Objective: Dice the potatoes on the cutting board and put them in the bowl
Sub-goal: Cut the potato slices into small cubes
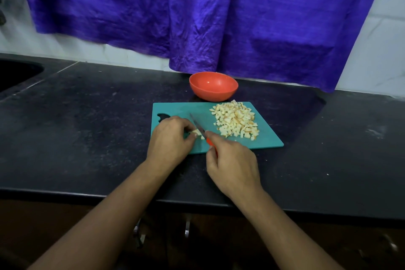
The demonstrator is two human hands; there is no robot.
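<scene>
Head | left hand [169,138] pinches potato piece [197,132] on cutting board [266,138] | right hand [232,164] grips knife [195,122], forearms converging

One bowl [213,94], one cutting board [267,139], one knife [196,124], one potato heap [235,120], a left hand [171,140], a right hand [232,165].

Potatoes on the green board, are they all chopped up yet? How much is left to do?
Nearly chopped. Done: a big pile of diced potato lies on the cutting board. In hand: the left hand pinches one small potato piece while the right hand grips the knife, its blade on that piece. Left: the orange bowl behind the board is empty, so all the dice must go in.
</scene>
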